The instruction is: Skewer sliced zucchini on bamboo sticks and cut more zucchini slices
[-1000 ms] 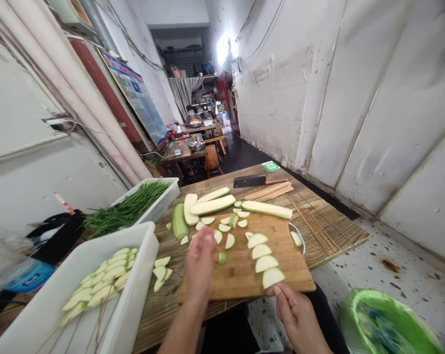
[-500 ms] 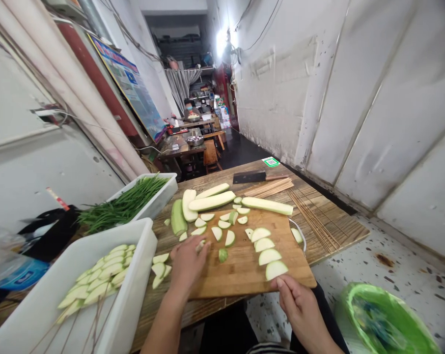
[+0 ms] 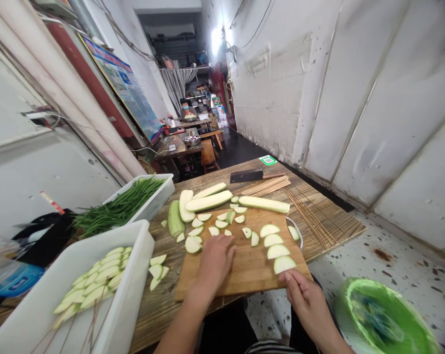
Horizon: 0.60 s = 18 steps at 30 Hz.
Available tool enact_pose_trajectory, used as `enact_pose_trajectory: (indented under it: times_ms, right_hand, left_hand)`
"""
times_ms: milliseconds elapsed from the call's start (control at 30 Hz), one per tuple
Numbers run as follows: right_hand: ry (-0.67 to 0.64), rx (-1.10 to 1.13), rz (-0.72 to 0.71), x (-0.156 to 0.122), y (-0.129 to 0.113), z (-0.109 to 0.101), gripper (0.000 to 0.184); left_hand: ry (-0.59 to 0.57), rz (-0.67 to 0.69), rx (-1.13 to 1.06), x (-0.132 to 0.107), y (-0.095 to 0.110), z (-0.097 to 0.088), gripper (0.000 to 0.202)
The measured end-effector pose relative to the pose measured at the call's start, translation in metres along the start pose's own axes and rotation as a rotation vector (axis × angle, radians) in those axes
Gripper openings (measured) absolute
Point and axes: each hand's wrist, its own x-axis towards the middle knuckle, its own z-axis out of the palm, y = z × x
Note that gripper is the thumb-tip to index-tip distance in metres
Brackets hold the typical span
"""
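Note:
My right hand [image 3: 305,295] is closed in a pinch at the near end of a row of half-moon zucchini slices [image 3: 277,251], apparently on a skewer; the stick itself is hidden. The row lies over the right side of the wooden cutting board [image 3: 240,282]. My left hand [image 3: 215,260] rests over the board's middle, palm down, fingers stretched forward beside a small zucchini slice [image 3: 228,232]; whatever lies beneath it is hidden. Loose slices [image 3: 193,245] are scattered across the board. Behind them lie peeled zucchini lengths [image 3: 209,200] and a green-skinned piece [image 3: 176,219].
On the left, a white tub [image 3: 143,246] contains skewered slices; another tub [image 3: 169,186] contains green chives [image 3: 128,204]. A cleaver [image 3: 246,176], a bundle of skewers [image 3: 268,186] and loose skewers [image 3: 313,221] lie at the back. A green-lined bin [image 3: 384,314] stands on the floor at right.
My left hand has moved right across the board, uncovering slices at its left and covering a small green piece. A slice now lies farther right. My right hand keeps its pinch.

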Motion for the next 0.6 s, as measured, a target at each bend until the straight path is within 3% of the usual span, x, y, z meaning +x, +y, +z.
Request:
enact_pose_trajectory:
  times_ms: [100, 200, 300, 433, 533, 600]
  right_hand:
    - [0.041, -0.033, -0.009, 0.002, 0.000, -0.009, 0.033]
    - [0.036, -0.039, -0.008, 0.001, 0.000, -0.014, 0.034]
    - [0.038, -0.047, -0.012, 0.000, 0.000, -0.016, 0.034]
    - [0.027, -0.040, 0.001, 0.002, 0.000, -0.016, 0.035]
    - [0.024, -0.032, 0.004, 0.004, -0.001, -0.017, 0.035]
    - [0.013, -0.023, 0.004, 0.003, -0.001, -0.017, 0.034]
  left_hand:
    - [-0.055, 0.083, -0.166, 0.017, 0.009, 0.012, 0.026]
    - [-0.123, 0.081, -0.130, 0.030, 0.014, 0.023, 0.031]
    - [-0.106, 0.107, -0.115, 0.038, 0.013, 0.031, 0.033]
    - [-0.143, 0.159, -0.060, 0.046, 0.009, 0.031, 0.028]
    - [-0.235, 0.137, 0.022, 0.049, 0.007, 0.026, 0.022]
    - [-0.236, 0.116, 0.024, 0.049, 0.006, 0.024, 0.017]
